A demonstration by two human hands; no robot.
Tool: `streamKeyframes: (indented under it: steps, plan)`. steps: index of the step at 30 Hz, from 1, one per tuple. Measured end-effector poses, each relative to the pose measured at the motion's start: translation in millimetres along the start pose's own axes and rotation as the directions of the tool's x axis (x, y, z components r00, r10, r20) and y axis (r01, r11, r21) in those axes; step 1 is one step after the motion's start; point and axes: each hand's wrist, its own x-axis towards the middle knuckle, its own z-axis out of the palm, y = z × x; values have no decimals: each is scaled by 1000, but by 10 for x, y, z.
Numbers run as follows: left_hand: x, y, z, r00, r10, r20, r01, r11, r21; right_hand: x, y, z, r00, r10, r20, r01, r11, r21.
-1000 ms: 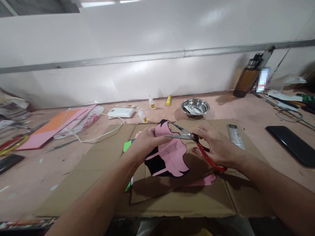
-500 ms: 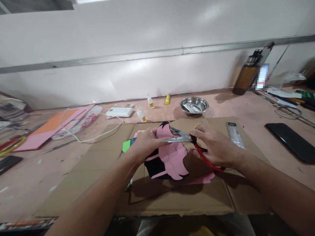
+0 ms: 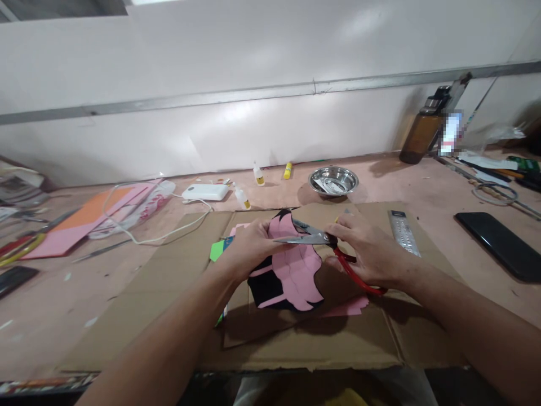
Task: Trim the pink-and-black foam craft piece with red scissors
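Observation:
My left hand (image 3: 247,245) grips the upper left of a pink and black paper cutout (image 3: 298,270) with a wavy outline, held over a brown cardboard sheet (image 3: 169,316). Red-handled scissors (image 3: 359,279) are in my right hand (image 3: 367,245), fingers wrapped round the handles. Their blades stand apart at the cutout's upper edge, the lower blade lying across its pink face. A pink paper scrap (image 3: 350,307) lies on the cardboard beneath, and a green paper piece (image 3: 217,251) shows beside my left hand.
A steel bowl (image 3: 333,181), small glue bottles (image 3: 242,197) and a white power bank (image 3: 205,192) stand beyond the cardboard. A metal ruler (image 3: 404,232) lies on its right part, a black phone (image 3: 502,245) farther right. Coloured sheets (image 3: 84,220) and yellow-handled scissors (image 3: 25,248) are at left.
Almost nothing differs. Both hands, the scissors and the cutout keep nearly the same place, with the blades still apart.

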Motion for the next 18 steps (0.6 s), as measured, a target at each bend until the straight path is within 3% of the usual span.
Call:
streamKeyframes:
  steps: [10, 18]
  plan:
    - [52, -43, -47, 994, -13, 109, 17, 999, -32, -12, -2, 0, 1000, 1, 9, -1, 1000, -23]
    - [30, -43, -45, 994, 27, 106, -25, 999, -20, -11, 2, -17, 1000, -25, 13, 26, 997, -66]
